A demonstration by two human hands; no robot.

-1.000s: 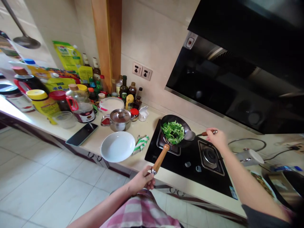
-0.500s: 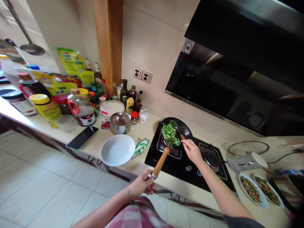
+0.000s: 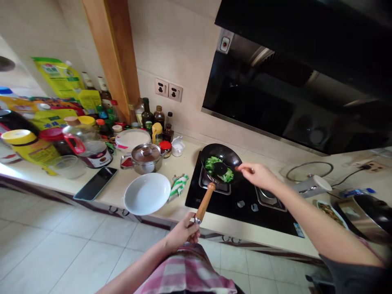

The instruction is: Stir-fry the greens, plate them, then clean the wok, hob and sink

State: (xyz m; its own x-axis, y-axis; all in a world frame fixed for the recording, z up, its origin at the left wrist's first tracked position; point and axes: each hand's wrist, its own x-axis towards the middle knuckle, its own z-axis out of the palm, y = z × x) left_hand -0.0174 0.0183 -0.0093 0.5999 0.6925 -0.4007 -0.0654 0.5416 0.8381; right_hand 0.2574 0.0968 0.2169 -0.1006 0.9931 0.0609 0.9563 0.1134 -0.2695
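A black wok stands on the left burner, with chopped green vegetables in it. Its wooden handle points toward me. My left hand grips the metal-capped end of that handle. From the right, my right hand is closed round the short wooden handle of a ladle. The ladle's dark, rounded head lies over the greens, hiding some of them. Left of the stove, a white plate rests at the counter edge beside a green-and-white striped cloth.
The black gas stove sits under a dark range hood. A lidded steel pot, a phone and several bottles and jars crowd the left counter. A glass lid, a dish of food and a large pot are at right.
My right hand has turned and swung the ladle, so its head now lies over the middle of the greens. The greens are more spread out. My view has shifted right; the left hand keeps its grip.
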